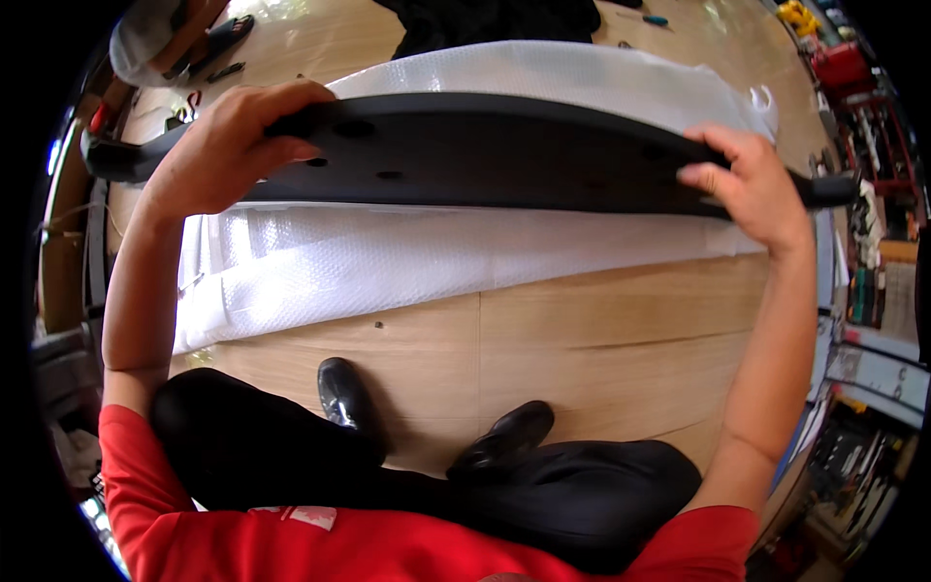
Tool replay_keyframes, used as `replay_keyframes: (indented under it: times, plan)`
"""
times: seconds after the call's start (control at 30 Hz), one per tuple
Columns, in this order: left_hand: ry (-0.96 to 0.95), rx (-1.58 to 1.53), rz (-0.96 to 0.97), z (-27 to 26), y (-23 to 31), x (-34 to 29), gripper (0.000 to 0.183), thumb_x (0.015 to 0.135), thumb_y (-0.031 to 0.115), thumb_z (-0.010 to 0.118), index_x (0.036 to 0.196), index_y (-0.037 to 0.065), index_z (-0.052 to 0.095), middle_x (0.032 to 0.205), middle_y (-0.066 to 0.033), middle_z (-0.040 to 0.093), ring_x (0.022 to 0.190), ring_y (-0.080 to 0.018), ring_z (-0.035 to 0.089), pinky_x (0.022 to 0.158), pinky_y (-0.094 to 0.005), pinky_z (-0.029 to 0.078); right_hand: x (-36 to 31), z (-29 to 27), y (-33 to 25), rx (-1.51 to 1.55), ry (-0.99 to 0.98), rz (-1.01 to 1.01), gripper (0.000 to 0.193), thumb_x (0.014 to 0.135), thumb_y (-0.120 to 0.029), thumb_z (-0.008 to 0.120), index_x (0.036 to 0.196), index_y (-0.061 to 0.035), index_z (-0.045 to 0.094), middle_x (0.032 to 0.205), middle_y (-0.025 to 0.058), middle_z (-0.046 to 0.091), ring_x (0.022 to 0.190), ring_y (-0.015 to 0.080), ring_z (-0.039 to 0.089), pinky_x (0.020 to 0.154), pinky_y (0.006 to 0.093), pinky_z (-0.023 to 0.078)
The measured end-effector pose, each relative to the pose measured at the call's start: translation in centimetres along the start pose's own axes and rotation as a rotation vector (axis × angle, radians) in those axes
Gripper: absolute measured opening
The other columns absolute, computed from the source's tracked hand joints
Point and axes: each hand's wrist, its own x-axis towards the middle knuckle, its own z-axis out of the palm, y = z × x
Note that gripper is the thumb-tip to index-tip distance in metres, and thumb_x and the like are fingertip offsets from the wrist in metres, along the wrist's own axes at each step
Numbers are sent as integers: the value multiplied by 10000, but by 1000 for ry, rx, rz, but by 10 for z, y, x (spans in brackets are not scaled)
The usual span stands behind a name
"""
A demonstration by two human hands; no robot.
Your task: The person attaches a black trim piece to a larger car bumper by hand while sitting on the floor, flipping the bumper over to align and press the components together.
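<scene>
Across the upper middle of the frame, we held a long black panel [475,150] near both ends: left hand [225,145] gripping it upper left, right hand [759,189] upper right. White bubble wrap [388,267] lay beneath, on tan floor [601,330].

A long black panel [485,145], held near each end by the hands [218,145], bars the way across bubble wrap [388,257]. Open wooden floor [601,315] runs between the wrap and two black shoes [344,390]; clutter [858,466] crowds the right side.
</scene>
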Motion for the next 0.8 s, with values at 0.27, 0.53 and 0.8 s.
replay_keyframes:
  times: [0.27,0.53,0.8]
  plan:
    - [221,178,-160,4,-2,-3,352,833,97,737,1148,-10,624,859,-138,645,782,-212,626,756,-319,493,17,-5,17,-109,106,-162,225,888,-125,671,1043,30,621,949,44,652,900,136,572,850,293,466]
    - [410,209,-161,11,-13,-2,335,872,178,773,1138,4,666,805,-89,668,723,-122,600,699,-279,500,30,-11,-4,201,-49,27,251,879,-98,718,1112,-4,716,916,74,752,814,116,657,770,295,527]
    - [400,163,-127,13,-14,0,336,873,171,773,1141,-1,664,819,-86,665,734,-119,595,701,-278,498,24,-17,-19,47,-48,22,268,863,-100,729,1113,-4,719,923,85,754,823,130,664,780,298,526]
